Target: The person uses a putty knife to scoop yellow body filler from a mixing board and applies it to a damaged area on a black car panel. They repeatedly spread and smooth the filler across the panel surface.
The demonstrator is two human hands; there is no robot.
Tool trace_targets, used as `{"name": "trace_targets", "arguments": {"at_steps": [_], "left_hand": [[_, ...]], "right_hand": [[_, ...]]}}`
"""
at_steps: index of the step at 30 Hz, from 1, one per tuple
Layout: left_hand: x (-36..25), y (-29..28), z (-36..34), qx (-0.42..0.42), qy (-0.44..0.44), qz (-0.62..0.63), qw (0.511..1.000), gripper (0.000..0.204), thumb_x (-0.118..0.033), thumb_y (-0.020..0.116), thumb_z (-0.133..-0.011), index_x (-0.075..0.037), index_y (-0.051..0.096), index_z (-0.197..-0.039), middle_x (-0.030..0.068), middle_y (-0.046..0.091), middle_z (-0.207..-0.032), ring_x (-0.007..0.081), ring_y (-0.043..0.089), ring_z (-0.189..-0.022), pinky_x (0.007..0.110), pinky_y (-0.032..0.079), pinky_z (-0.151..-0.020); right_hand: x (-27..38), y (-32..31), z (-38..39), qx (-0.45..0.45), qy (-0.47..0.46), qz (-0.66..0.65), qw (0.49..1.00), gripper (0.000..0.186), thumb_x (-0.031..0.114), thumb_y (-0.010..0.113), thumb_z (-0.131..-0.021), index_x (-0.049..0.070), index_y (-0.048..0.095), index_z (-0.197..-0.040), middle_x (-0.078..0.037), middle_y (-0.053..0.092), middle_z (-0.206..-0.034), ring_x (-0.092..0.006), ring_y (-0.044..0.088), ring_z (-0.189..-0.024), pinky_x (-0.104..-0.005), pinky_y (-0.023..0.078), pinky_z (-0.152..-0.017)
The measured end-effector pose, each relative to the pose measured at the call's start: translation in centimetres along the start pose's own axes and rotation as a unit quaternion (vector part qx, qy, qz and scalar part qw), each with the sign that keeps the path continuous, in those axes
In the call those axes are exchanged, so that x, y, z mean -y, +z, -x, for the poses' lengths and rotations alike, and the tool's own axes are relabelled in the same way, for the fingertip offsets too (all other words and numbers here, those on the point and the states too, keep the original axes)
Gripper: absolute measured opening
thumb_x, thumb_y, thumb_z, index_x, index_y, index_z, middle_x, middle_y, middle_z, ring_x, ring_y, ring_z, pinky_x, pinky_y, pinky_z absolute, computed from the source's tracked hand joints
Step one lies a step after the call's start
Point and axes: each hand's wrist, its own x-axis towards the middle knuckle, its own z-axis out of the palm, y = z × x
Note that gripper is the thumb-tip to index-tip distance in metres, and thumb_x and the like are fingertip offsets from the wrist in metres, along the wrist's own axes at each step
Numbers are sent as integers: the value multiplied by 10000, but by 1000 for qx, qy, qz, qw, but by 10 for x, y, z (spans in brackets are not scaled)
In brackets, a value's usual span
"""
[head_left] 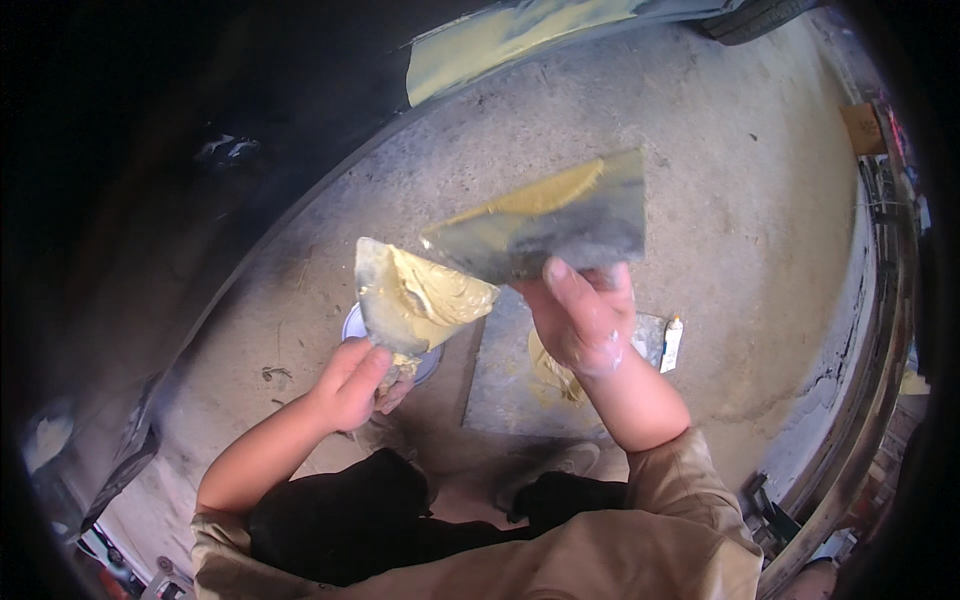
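My left hand [350, 388] grips a small putty knife [378, 305] by its lower end. A thick heap of yellow body filler [440, 288] lies across that blade, and some is smeared near my fingers. In my right hand [590, 325] is a wide, flat metal spreader [610, 220], thumb on its near face. Yellow filler coats the spreader's upper edge in a long band. The spreader's left corner comes close to the knife's blade; whether they touch, I cannot tell. White residue marks my right wrist.
A dark car body [250, 90] fills the upper left, with a yellow filler patch [500, 48] on its lower panel. On the concrete floor [740, 200] lie a filler-smeared board [495, 385] and a white tube [672, 345]. A round tub [431, 366] stands behind my left hand.
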Motion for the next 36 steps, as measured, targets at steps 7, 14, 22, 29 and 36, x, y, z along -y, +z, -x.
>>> {"name": "trace_targets", "arguments": {"at_steps": [7,14,22,29,36], "left_hand": [[1,7,-5,24,28,-21,999,413,-341,356,-1077,25,539,-1134,47,534,-768,101,443,-559,250,373,-506],[10,6,-2,34,-1,-46,998,342,-275,373,-1075,21,545,-1060,31,512,-733,104,444,-565,260,369,-506],[18,12,0,140,-1,-107,984,354,-287,388,-1069,17,552,-995,59,539,-655,133,474,-517,285,410,-514],[3,3,13,87,10,82,993,444,-384,381,-1064,17,572,-1063,54,520,-674,137,451,-537,285,387,-510],[-18,19,-2,208,-101,100,968,476,-407,403,-1056,-43,560,-793,19,494,-576,121,465,-470,275,384,-437]], "right_hand": [[26,-4,9,187,-112,273,937,448,-108,566,-883,25,580,-1310,-252,606,-1276,-364,617,-1166,-427,512,-961],[51,-8,30,240,-67,558,792,652,-161,564,-745,99,587,-1342,-225,622,-1258,-380,655,-1094,-377,551,-880],[60,-18,34,131,17,631,764,514,-120,597,-780,26,603,-1273,-202,701,-1078,-336,702,-996,-387,566,-830],[39,-26,39,320,13,550,771,455,-104,598,-805,36,638,-1236,-184,702,-1079,-354,687,-964,-403,569,-789],[28,-16,15,6,202,-73,977,571,204,588,-770,-18,534,-1293,-143,656,-1092,-264,647,-918,-393,539,-834]]}}
